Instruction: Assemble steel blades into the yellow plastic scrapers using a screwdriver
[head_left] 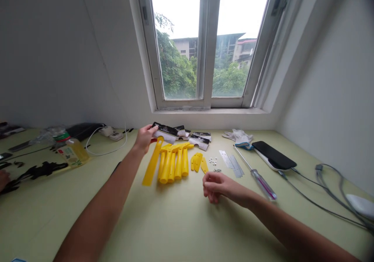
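Note:
My left hand [144, 138] pinches a black-and-white printed card sleeve [164, 132] by its left end. Just below it, a long flat yellow plastic strip [152, 164] lies beside several yellow scraper handles [172, 164]; I cannot tell whether that hand touches the strip. My right hand [216, 186] is low over the table with its fingers curled in, and whatever they may hold is hidden. Beyond it are small flat yellow plates [198, 161], several nuts [214, 161], small screws [217, 170] and thin metal blades [233, 163].
More card sleeves [200, 140] lie behind the handles. To the right are a screwdriver [260, 180], a white glove [239, 135], a black phone-like device [274, 155] and cables [315, 197]. A bottle [71, 151] stands left, with another person's hand [3, 179] at the edge.

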{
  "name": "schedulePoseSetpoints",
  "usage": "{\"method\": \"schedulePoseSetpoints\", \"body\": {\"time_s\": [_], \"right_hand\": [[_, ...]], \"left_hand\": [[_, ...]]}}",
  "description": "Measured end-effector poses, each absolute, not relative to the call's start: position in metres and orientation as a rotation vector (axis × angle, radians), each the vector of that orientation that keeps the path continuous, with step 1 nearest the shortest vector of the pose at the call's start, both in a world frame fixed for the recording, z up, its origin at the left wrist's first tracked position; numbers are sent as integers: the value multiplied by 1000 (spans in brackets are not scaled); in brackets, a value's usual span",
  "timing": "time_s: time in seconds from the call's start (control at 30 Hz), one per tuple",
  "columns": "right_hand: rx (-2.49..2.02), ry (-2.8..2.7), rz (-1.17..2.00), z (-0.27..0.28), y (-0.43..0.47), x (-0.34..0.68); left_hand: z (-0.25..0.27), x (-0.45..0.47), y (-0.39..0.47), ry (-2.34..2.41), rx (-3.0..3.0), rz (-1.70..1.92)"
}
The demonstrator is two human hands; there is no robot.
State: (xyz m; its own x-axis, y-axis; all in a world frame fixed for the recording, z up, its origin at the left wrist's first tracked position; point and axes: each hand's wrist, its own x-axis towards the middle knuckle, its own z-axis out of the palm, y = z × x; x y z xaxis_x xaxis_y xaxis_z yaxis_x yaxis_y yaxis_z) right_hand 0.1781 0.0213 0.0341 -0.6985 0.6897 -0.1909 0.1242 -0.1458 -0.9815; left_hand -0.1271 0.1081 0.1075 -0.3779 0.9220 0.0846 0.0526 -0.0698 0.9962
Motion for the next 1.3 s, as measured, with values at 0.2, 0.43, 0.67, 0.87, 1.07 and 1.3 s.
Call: {"method": "schedulePoseSetpoints", "body": {"time_s": [0.2, 0.43, 0.67, 0.87, 1.07, 1.3], "right_hand": [[-962, -1789, 1836, 26, 19, 173], [-977, -1777, 1850, 20, 23, 172], [-969, -1794, 1839, 18, 24, 173], [-969, -1822, 1800, 14, 23, 174], [-980, -1845, 1767, 14, 22, 174], [-1009, -1859, 1746, 14, 21, 171]], "left_hand": [[82, -202, 160, 1888, 870, 1380], [45, -214, 202, 2144, 790, 1241], [38, -201, 207, 2214, 906, 1159], [55, -192, 187, 2063, 959, 1290], [83, -174, 158, 1632, 1011, 1476], [90, -108, 72, 651, 1031, 1272]]}}
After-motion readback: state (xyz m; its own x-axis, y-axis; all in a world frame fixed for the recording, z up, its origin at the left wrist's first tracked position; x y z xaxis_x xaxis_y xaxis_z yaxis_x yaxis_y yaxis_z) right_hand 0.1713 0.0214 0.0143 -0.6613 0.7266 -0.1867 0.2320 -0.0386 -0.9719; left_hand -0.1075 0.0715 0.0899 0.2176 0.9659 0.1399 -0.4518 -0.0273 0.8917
